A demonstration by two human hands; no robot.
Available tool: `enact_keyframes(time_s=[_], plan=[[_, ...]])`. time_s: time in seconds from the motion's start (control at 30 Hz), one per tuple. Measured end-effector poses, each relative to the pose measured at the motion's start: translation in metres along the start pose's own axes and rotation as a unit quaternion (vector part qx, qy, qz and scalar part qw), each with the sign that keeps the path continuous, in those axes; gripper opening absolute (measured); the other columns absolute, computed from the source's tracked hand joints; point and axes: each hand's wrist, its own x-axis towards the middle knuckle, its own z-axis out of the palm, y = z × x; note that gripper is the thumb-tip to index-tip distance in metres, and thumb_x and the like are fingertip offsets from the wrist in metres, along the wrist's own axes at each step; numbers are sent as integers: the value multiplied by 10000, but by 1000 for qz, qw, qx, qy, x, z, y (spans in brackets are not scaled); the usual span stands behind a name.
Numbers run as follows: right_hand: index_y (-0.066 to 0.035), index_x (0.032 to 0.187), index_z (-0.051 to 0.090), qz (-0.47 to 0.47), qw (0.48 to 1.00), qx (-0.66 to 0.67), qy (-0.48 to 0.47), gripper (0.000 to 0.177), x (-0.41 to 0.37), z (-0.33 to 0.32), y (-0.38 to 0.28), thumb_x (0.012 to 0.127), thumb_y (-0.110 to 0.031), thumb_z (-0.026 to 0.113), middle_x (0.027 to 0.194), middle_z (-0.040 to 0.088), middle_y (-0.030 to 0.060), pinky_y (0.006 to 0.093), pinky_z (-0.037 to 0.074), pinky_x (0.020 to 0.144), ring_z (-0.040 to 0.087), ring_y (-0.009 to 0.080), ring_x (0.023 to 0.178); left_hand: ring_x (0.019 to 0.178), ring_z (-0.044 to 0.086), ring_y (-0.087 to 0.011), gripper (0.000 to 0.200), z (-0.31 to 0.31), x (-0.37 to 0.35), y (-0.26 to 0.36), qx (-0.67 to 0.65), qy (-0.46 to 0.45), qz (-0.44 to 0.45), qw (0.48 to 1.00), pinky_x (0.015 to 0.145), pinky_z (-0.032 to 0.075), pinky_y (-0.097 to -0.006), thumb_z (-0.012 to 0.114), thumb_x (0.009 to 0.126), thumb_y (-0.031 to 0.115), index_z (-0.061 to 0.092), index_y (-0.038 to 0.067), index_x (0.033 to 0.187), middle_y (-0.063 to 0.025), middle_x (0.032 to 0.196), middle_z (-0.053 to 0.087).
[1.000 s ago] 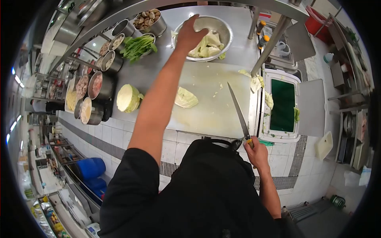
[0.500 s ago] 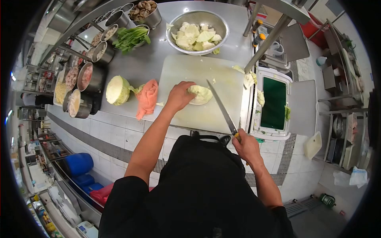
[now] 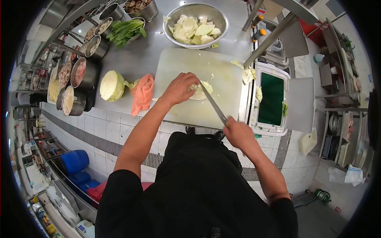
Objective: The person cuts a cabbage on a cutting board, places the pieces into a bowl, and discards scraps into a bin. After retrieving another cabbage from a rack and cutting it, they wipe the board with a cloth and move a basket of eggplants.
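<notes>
A pale piece of cabbage lies on the white cutting board. My left hand is closed on its left side, fingers curled over the top. My right hand grips the handle of a long knife, its blade angled up and left across the cabbage piece, tip near my left fingers. Small cabbage scraps are scattered on the board. Left of the board sits a cut cabbage head, with a salmon-coloured cloth between the two.
A steel bowl of cabbage pieces stands behind the board. To the right is an open bin with a green interior. Leafy greens and several metal pots line the left. A metal post rises at the right corner.
My right hand has moved up and left, bringing the knife blade from beside the cabbage piece onto it. My left hand stays on the piece. The whole view has shifted slightly.
</notes>
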Motion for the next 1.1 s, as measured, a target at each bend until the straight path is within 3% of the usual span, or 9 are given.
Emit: enact_keyframes(time_s=[0.17, 0.27, 0.43, 0.53, 0.87, 1.0, 1.1], plan=[[-8, 995, 528, -4, 998, 28, 48, 240, 69, 54, -14, 933, -237, 561, 747, 666, 244, 553, 521, 680, 662, 450, 726, 1078, 566, -339, 317, -1, -10, -5, -8, 15, 0, 1000, 953, 467, -424, 668, 800, 119, 594, 118, 1108, -93, 1182, 585], [-9, 999, 524, -18, 997, 40, 70, 241, 54, 37, -17, 937, -239, 563, 727, 658, 249, 557, 516, 677, 660, 454, 716, 1071, 581, -348, 354, -2, -24, -10, -60, 19, -45, 997, 932, 479, -428, 669, 795, 125, 594, 118, 1141, -110, 1178, 583], [-15, 991, 525, 1, 997, 64, 43, 244, -20, 0, -22, 942, -249, 575, 703, 652, 241, 552, 513, 667, 655, 455, 701, 907, 593, -312, 403, 37, -52, 14, -78, 201, -221, 951, 825, 495, -417, 662, 789, 84, 579, 108, 1183, -123, 1088, 547], [-19, 988, 526, 8, 999, 52, 2, 243, -47, -5, -26, 941, -251, 583, 696, 651, 234, 547, 514, 664, 653, 455, 696, 828, 582, -288, 401, 43, -49, 38, -96, 223, -259, 935, 779, 495, -405, 663, 789, 54, 570, 94, 1177, -117, 1058, 533], [-15, 981, 530, -39, 999, -12, -3, 231, -21, -5, -34, 933, -235, 582, 692, 655, 235, 540, 527, 667, 666, 447, 706, 782, 612, -290, 363, 46, -48, 22, -73, 223, -198, 952, 737, 505, -410, 664, 796, 43, 572, 90, 1145, -105, 1135, 552], [-18, 964, 532, -29, 998, -8, 54, 218, 50, 66, -32, 917, -224, 584, 676, 653, 224, 538, 537, 669, 672, 438, 698, 847, 617, -317, 361, 49, -50, 23, -46, 237, -181, 953, 764, 516, -418, 667, 796, 42, 571, 96, 1140, -109, 1138, 554], [-19, 955, 533, -36, 996, -7, 82, 218, 60, 74, -36, 914, -227, 579, 665, 650, 217, 534, 539, 668, 674, 429, 685, 907, 617, -333, 389, 49, -53, 23, -47, 238, -192, 951, 790, 520, -425, 680, 791, 53, 561, 97, 1159, -116, 1166, 540]])
